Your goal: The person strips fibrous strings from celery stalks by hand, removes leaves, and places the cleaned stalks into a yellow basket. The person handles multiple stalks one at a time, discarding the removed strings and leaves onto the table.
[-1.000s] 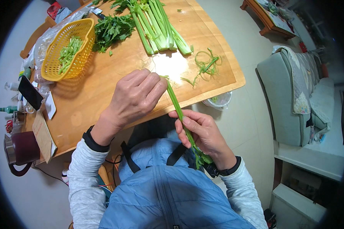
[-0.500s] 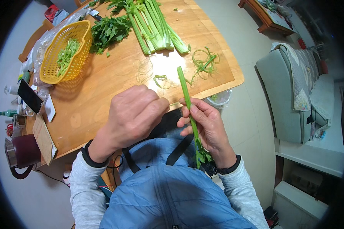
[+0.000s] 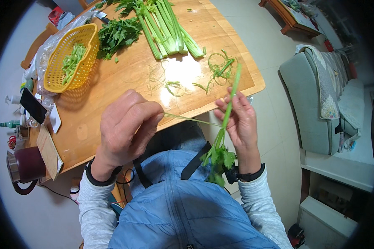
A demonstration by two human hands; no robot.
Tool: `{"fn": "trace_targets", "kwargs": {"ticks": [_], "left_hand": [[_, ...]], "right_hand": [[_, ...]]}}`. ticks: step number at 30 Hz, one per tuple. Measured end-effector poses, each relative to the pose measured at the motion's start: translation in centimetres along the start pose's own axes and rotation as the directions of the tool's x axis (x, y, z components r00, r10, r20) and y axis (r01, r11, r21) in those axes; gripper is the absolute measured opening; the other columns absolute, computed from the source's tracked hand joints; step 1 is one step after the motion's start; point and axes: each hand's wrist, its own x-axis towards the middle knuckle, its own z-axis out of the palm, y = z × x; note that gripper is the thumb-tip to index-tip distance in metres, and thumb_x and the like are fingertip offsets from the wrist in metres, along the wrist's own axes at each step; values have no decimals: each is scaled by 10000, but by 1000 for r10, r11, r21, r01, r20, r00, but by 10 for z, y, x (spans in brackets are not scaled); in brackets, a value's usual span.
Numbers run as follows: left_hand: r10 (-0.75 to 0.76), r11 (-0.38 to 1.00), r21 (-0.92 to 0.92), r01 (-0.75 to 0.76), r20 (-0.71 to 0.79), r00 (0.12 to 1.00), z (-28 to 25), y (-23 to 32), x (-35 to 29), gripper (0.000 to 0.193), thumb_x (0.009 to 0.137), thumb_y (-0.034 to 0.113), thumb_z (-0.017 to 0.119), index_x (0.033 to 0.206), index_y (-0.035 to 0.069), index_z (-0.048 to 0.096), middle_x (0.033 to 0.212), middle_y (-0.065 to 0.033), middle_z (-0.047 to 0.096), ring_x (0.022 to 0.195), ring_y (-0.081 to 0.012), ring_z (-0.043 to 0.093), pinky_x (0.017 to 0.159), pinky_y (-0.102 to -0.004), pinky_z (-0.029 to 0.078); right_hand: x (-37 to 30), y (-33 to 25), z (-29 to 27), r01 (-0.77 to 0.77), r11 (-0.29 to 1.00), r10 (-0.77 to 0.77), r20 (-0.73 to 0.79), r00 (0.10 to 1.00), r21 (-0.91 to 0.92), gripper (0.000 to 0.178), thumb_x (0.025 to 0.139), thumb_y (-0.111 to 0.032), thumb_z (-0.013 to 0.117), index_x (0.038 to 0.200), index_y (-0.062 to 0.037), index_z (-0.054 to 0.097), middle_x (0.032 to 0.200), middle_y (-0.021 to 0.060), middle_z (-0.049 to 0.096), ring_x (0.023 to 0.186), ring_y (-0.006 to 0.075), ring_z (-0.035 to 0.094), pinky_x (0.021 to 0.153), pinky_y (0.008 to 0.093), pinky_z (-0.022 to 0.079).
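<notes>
My right hand [image 3: 242, 120] is closed round a green celery stalk [image 3: 229, 108], which stands tilted with its leafy end hanging low in front of my jacket. A thin celery string [image 3: 191, 119] runs taut from that stalk to my left hand [image 3: 131, 122], whose fingers pinch its other end. Beyond my hands, peeled celery strings [image 3: 221, 68] lie curled on the wooden table [image 3: 124, 87], with a smaller scrap [image 3: 173, 86] nearer the middle. A bunch of celery stalks [image 3: 167, 35] rests farther back, beside a heap of celery leaves [image 3: 118, 35].
At the left, a yellow plastic basket [image 3: 54, 76] holds cut celery pieces. Near the table's left edge are a dark phone [image 3: 32, 104], a notebook [image 3: 50, 151] and a maroon kettle [image 3: 28, 165]. A grey sofa [image 3: 309, 103] stands on the right.
My hands have moved apart, left hand leftward and right hand rightward with the stalk. A celery string has come away from the stalk and stretches between them.
</notes>
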Motion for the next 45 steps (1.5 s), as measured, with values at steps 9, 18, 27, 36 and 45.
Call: {"fn": "trace_targets", "kwargs": {"ticks": [9, 18, 27, 36, 45], "left_hand": [[-66, 994, 72, 87, -256, 964, -30, -12, 3, 116, 804, -74, 647, 906, -37, 607, 713, -74, 546, 585, -154, 486, 536, -259, 394], [-71, 919, 393, 24, 106, 992, -20, -51, 23, 179, 786, 96, 719, 949, 44, 669, 822, -97, 649, 729, -278, 598, 657, -358, 481], [-194, 845, 502, 182, -30, 981, -15, -45, 25, 317, 753, 15, 670, 1059, 90, 638, 1004, -103, 617, 854, -284, 604, 725, -368, 499], [310, 853, 345, -391, 268, 912, 27, -25, 18, 329, 729, 129, 620, 1049, 56, 642, 1058, -58, 639, 912, -182, 601, 764, -302, 501], [126, 938, 303, -166, 147, 981, 30, -23, -4, 267, 739, 108, 668, 991, 29, 632, 774, -61, 631, 634, -191, 598, 572, -299, 487]], "right_hand": [[12, -32, -81, 334, 942, -326, -239, 915, -6, 284, 983, -116, 496, 1230, 23, 491, 967, 83, 600, 841, 175, 629, 782, 318, 583], [-4, -42, -93, 355, 934, -350, -263, 899, -27, 305, 978, -144, 522, 1240, 12, 500, 965, 72, 603, 745, 130, 609, 689, 255, 578], [-26, -25, -15, 2, 929, 19, 55, 998, -369, 282, 984, -144, 507, 1203, 26, 561, 857, 36, 583, 569, 61, 519, 457, 177, 418], [-34, -20, 31, -242, 875, 374, 268, 888, -420, 320, 998, -140, 482, 1252, 43, 546, 837, 42, 578, 504, 50, 482, 426, 170, 367], [-34, -13, 42, -276, 890, 388, 288, 876, -363, 320, 999, -148, 488, 1255, 36, 546, 861, 45, 577, 502, 46, 468, 423, 164, 355]]}}
